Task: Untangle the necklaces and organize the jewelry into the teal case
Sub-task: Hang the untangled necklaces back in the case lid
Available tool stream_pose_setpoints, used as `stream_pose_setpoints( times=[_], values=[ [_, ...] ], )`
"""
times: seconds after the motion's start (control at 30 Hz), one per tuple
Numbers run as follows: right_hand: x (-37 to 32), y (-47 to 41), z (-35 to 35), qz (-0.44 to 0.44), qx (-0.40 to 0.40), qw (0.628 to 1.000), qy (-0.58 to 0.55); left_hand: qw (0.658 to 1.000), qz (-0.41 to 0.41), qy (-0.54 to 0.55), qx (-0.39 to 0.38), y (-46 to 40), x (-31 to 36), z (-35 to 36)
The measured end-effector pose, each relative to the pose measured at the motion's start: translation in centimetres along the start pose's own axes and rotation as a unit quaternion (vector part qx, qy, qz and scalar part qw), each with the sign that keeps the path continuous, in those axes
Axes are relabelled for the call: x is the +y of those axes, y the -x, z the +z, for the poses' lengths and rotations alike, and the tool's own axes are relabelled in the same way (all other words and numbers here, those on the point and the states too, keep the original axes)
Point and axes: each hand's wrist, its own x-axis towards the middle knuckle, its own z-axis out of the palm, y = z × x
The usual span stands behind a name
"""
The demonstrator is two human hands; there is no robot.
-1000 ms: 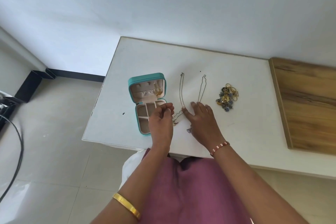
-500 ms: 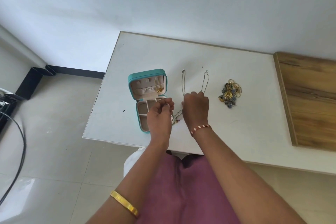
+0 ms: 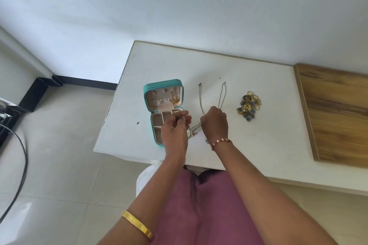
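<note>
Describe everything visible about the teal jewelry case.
The teal jewelry case lies open near the left of the white table, lid tipped back. Its lining looks pale pink and soft. The lid holds small hooks and a gathered pocket with a gold piece. The base is split into compartments by dividers; the left hand hovers over its right part, hiding it.

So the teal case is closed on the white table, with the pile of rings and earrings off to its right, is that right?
Not quite. The head view shows the teal case open, its lid raised and its compartments showing. The rest holds: it sits on the white table, and the pile of rings and earrings lies to its right.
</note>
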Motion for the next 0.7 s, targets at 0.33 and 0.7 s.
stream_pose_setpoints(
  times=[0.33, 0.7],
  values=[
    [0.2, 1.6, -3.2, 0.165, -0.054, 0.764, -0.622, 1.0, 0.014, 0.015, -0.002, 1.5, 1.6, -0.4],
    [-0.8, 4.9, -8.1, 0.094, -0.064, 0.805, -0.582, 0.998, 0.007, -0.023, -0.057, 3.9, 2.1, -0.5]
  ],
)
